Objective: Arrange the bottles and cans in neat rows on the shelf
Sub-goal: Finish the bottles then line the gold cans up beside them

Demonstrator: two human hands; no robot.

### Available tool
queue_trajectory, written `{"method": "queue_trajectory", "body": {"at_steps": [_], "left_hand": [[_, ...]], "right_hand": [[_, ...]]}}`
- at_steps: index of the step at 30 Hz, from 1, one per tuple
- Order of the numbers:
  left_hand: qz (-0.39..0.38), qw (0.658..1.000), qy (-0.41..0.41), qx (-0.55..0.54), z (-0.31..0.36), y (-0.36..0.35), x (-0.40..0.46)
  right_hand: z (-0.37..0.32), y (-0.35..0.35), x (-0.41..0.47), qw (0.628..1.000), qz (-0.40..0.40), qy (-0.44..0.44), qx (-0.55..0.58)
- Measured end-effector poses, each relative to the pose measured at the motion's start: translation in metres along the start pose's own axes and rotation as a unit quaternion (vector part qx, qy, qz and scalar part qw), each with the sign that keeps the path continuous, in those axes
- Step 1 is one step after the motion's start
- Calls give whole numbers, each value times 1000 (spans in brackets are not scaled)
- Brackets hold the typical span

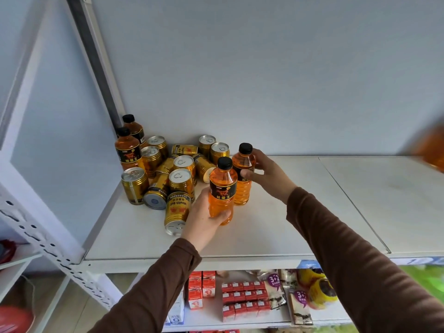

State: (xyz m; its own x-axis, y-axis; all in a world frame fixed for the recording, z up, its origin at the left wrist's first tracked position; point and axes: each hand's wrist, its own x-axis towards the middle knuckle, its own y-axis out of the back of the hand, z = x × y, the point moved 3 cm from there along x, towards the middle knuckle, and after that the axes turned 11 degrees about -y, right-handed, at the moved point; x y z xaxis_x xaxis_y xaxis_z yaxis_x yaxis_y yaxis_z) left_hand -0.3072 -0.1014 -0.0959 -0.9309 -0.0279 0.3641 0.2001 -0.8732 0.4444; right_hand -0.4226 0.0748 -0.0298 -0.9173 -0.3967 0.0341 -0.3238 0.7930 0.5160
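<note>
Orange thing [432,150] blurred, edge-cut

Orange, gold and black drinks are seen on a white shelf [276,236] against a pale blue-grey wall [264,68].

Amber-orange liquid, black caps and black labels with gold print are shown by the near bottle [221,191] and far bottle [243,174]; gold bodies with black bands and silver tops are borne by the cans [177,186] at 9 o'clock; brown sleeves [348,248] are worn; red-and-white cartons [240,299] are stacked at 6 o'clock.
</note>
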Motion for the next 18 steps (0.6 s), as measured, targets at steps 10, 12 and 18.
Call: {"method": "queue_trajectory", "body": {"at_steps": [10,12,18], "left_hand": [[20,999,19,-36,-7,-7,2],[14,999,11,-38,-4,-11,5],[-7,998,-6,-60,23,-51,17]], "right_hand": [[4,-2,-9,994,110,-13,-9],[7,8,-18,991,134,-21,-3],[30,63,-69,979,201,-27,-1]]}}
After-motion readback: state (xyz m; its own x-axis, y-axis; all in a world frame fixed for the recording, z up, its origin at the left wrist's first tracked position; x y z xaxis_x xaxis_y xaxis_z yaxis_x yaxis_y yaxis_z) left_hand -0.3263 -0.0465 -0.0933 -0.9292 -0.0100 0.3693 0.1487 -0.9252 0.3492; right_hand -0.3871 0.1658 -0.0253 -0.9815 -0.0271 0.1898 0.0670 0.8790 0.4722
